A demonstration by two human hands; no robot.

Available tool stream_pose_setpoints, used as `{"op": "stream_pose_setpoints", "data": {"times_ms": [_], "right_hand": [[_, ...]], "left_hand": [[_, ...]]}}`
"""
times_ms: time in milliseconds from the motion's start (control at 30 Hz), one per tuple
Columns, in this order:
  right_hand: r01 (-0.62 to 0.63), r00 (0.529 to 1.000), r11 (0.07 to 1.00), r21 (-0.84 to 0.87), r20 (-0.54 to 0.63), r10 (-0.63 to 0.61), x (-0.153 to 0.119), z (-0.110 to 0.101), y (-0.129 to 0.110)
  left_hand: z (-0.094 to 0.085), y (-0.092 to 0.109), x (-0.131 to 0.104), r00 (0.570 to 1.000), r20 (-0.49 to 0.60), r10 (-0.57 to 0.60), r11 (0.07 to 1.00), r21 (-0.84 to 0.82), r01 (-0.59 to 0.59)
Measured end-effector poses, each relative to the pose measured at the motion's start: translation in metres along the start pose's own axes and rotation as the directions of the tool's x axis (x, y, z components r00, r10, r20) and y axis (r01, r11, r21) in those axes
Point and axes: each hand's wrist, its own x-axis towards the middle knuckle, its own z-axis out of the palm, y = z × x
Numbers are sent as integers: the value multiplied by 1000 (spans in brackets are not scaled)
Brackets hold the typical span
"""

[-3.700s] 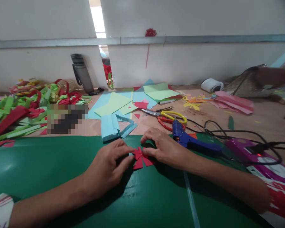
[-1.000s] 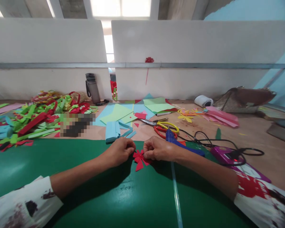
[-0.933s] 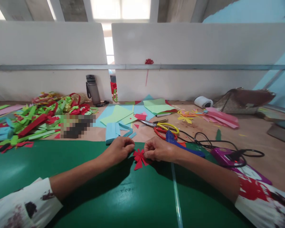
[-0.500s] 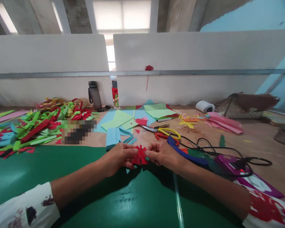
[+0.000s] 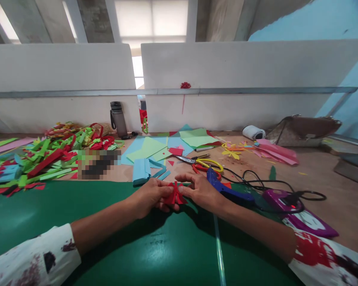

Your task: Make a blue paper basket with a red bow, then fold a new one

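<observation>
A small red paper piece (image 5: 176, 194) with cut, petal-like strips is held above the near edge of the green surface. My left hand (image 5: 155, 196) pinches its left side, thumb on top and fingers beneath. The thumb of my right hand (image 5: 198, 190) presses on the paper's right side, while its index finger is raised and stretched out above. Just behind my left hand lies a folded light blue paper piece (image 5: 141, 171). A blue glue gun (image 5: 226, 188) rests beside my right hand, near yellow-handled scissors (image 5: 193, 160).
Cut paper strips (image 5: 50, 159) are heaped at the left, by a dark bottle (image 5: 118, 119). Coloured sheets (image 5: 149, 151) lie at the back centre. At the right are a purple power strip (image 5: 301, 214) with black cables, pink paper (image 5: 277, 151) and a brown bag (image 5: 307, 129).
My right index finger has lifted off and stretched out, with the thumb moved further onto the red paper. The paper's strips now look more bunched. The view has shifted slightly.
</observation>
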Motion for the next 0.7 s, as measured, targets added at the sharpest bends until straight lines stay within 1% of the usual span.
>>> {"op": "stream_pose_setpoints", "data": {"times_ms": [100,233,433,700], "right_hand": [[-32,998,999,17,48,31,-1,1,-1],[-51,998,999,9,37,50,-1,0,-2],[-44,998,999,-30,34,45,-1,-2,-4],[4,999,996,-85,46,0,-2,-1,-2]], "left_hand": [[2,-1,0,1000,11,-12,1000,-8,12],[3,-1,0,999,25,-27,1000,-7,27],[3,0,-2,999,41,-28,1000,-3,28],[3,0,-2,999,32,-25,999,31,24]]}}
